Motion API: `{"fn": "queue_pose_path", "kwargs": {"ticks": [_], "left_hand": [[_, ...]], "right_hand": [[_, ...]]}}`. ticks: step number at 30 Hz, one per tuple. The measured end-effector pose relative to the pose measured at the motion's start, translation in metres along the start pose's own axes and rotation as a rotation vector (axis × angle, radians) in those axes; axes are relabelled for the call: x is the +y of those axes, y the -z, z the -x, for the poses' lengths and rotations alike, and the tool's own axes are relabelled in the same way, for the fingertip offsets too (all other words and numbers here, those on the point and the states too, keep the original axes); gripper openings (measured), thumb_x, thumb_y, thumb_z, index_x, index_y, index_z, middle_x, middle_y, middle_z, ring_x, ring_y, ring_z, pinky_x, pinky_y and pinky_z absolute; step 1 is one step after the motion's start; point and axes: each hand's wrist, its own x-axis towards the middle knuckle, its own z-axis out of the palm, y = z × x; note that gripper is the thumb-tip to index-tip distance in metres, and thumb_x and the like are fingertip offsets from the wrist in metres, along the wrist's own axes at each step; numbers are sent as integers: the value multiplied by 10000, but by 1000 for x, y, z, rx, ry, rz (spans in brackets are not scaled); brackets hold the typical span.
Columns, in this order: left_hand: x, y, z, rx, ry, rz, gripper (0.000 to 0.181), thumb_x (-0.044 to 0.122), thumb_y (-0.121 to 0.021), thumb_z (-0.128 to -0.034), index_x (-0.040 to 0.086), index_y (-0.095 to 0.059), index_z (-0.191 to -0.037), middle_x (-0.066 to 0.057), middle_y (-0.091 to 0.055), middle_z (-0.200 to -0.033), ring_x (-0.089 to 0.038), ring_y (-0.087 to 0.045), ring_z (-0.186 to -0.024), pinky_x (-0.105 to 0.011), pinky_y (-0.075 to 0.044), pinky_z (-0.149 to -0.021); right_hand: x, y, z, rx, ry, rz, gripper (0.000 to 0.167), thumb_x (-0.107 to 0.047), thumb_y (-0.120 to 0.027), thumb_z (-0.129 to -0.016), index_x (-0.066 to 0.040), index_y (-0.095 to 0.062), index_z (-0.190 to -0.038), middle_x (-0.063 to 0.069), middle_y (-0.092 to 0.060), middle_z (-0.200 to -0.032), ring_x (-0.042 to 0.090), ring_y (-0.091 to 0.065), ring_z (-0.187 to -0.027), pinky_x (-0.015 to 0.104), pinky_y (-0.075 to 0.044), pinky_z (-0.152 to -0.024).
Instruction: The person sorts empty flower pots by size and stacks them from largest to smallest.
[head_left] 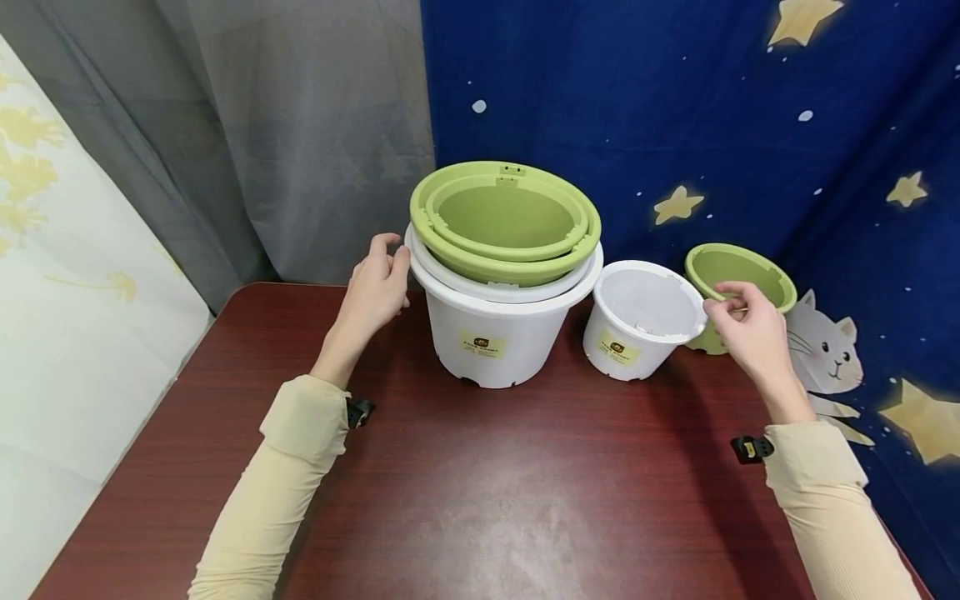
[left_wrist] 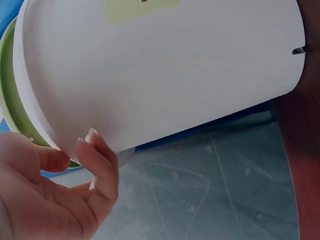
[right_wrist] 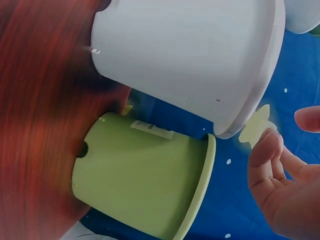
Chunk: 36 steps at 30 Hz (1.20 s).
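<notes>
A nested stack stands at the back middle of the table: two green pots (head_left: 506,215) inside two white pots (head_left: 480,337), the outer one with a yellow label. My left hand (head_left: 378,279) is beside the left rim of this stack, fingers loosely bent, thumb apart from them. Whether it touches the rim is unclear. To the right of the stack stands a smaller white pot (head_left: 633,346), upright. My right hand (head_left: 750,325) hovers by its right rim, with a gap between thumb and bent fingers and nothing in it. Behind that hand is a small green pot (right_wrist: 145,175).
All the pots stand on a dark red wooden table (head_left: 480,483). Behind it hang a grey curtain (head_left: 315,125) and a blue curtain with stars (head_left: 637,100). White cloth with yellow flowers (head_left: 60,292) is on the left. A printed cat (head_left: 825,346) shows at the right edge.
</notes>
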Motion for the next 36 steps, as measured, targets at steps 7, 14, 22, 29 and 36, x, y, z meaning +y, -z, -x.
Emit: {"fn": "queue_pose_path", "kwargs": {"ticks": [7,14,22,29,36], "left_hand": [[1,-3,0,9,-32,116,452,287,-361,-1096,20,-411,-1457,-98,-594,-864,-215,-608,-519,-287,-511,-475],[0,-4,-1,22,-50,181,448,239,-403,-1082,18,-408,-1472,-96,-587,-852,-335,-630,-581,-274,-508,-473],[1,-5,1,20,-37,202,464,242,-406,-1082,19,-392,-1489,-191,-603,-937,-319,-623,-580,-260,-501,-474],[2,-6,3,25,-27,211,455,242,-414,-1079,27,-404,-1480,-143,-613,-906,-113,-557,-485,-306,-518,-475],[1,-5,2,21,-24,225,459,251,-419,-1076,40,-403,-1483,-104,-602,-870,-123,-561,-493,-313,-521,-480]], "right_hand": [[10,0,3,-32,-46,14,488,-320,-587,-985,3,-548,-1348,-143,-568,-815,-73,-586,-584,147,-458,-510],[24,-6,4,-57,-79,-9,507,-311,-574,-986,-11,-501,-1389,-99,-596,-845,-48,-591,-550,184,-488,-480],[34,-15,2,-114,-46,-10,556,-290,-550,-1010,68,-459,-1425,202,-647,-986,-10,-592,-524,210,-513,-476],[34,-20,1,-162,-24,-34,554,-280,-538,-1028,119,-453,-1403,-52,-632,-713,98,-601,-471,216,-498,-481],[32,-24,-1,-182,-50,-157,545,-221,-536,-1025,154,-420,-1405,-111,-642,-664,71,-627,-482,220,-536,-491]]}}
